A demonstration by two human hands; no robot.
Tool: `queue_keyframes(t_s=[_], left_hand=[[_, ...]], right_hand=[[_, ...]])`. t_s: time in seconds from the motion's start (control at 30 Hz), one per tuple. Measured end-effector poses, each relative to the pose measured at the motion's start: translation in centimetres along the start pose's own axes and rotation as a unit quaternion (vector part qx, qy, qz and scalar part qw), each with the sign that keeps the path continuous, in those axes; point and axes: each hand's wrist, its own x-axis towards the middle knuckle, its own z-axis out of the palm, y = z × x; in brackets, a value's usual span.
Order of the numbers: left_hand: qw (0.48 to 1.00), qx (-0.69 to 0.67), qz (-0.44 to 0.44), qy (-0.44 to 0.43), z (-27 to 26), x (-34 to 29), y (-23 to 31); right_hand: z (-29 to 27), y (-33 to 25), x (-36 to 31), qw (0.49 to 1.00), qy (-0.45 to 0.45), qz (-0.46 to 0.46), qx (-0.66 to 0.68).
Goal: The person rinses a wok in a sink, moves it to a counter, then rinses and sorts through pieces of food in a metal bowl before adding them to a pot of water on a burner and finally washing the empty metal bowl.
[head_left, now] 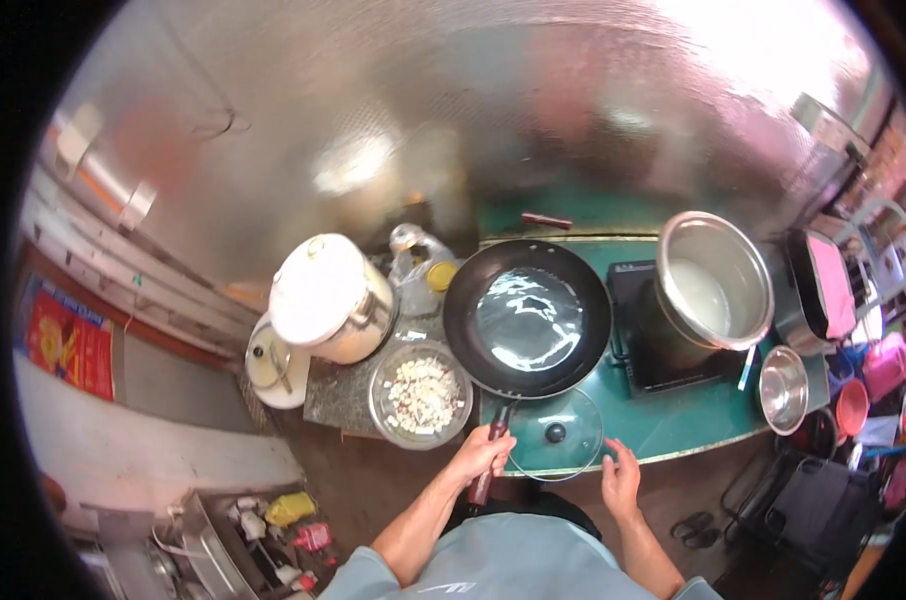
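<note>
My left hand (484, 455) is wrapped round the dark red handle of a black wok (463, 345) with clear liquid in its bottom. Beside the handle, partly under the wok's near edge, a glass lid (573, 455) with a black knob lies on the green tabletop (663, 425). My right hand (621, 474) is held just right of the lid's rim, fingers apart, with nothing in it. To the left of the wok, a clear bowl (377, 405) holds chopped pale and reddish pieces. What supports the wok is hidden beneath it.
A tall steel pot (749, 290) with whitish liquid stands on a black induction cooker (633, 365). Right of it is a steel bowl (783, 390). A lidded steel pot (348, 325) and a plastic bag (413, 265) are at left. A folding chair (823, 500) stands at lower right.
</note>
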Motion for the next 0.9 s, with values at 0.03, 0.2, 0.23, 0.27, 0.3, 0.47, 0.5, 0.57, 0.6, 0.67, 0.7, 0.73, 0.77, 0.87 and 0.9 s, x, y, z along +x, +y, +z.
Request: queue_keyframes(t_s=[0.03,0.2,0.23,0.27,0.3,0.47,0.5,0.57,0.6,0.67,0.7,0.73,0.77,0.87,0.9], left_hand=[[1.000,0.002,-0.001,-0.003,-0.1,0.4,0.0],[1.000,0.005,-0.005,-0.014,-0.9,1.7,-0.3],[1.000,0.004,-0.002,-0.016,-1.1,1.9,-0.6],[1.000,0.007,0.010,-0.017,-1.3,2.2,-0.8],[1.000,0.007,0.001,-0.025,-1.3,2.6,-0.8],[0.999,-0.004,0.004,-0.034,-1.6,3.0,-1.0],[0.998,-0.052,-0.005,-0.046,-2.1,2.7,-1.3],[0.995,-0.082,0.022,-0.060,-3.7,1.0,-2.4],[0.996,-0.084,0.001,-0.036,-4.9,0.0,-3.5],[0.989,-0.143,-0.007,0.020,-7.5,-1.5,-6.4],[0.977,-0.197,-0.018,0.072,-8.6,-1.9,-7.6],[0.960,-0.255,0.013,0.114,-9.6,-2.1,-8.2],[0.937,-0.311,0.043,0.153,-10.5,-2.1,-8.8],[0.907,-0.370,0.128,0.157,-13.5,-0.8,-8.7],[0.903,-0.358,0.150,0.184,-13.6,-0.1,-8.3]], right_hand=[[0.2,0.6,-0.4,1.000,-0.013,-0.008,-0.003],[0.7,3.1,-1.4,1.000,-0.003,-0.001,0.009],[0.6,2.6,-1.4,1.000,-0.009,0.000,0.002],[0.7,2.1,-1.2,1.000,-0.023,0.013,0.004],[0.8,1.8,-1.0,0.999,-0.038,0.009,-0.001],[1.6,0.7,0.4,0.997,-0.046,-0.016,0.052],[1.6,0.5,0.5,0.997,-0.055,-0.019,0.050],[1.7,0.2,0.5,0.991,-0.070,0.002,0.112],[1.7,0.3,0.4,0.991,-0.077,0.000,0.110],[1.9,0.6,0.2,0.987,-0.080,0.006,0.136],[2.0,0.9,0.1,0.988,-0.081,0.006,0.134],[2.2,1.2,0.1,0.985,-0.085,0.014,0.148],[2.3,1.5,-0.1,0.983,-0.088,0.021,0.162],[2.8,0.9,-0.2,0.978,-0.137,0.031,0.154],[2.9,0.9,-0.3,0.978,-0.137,0.027,0.153]])
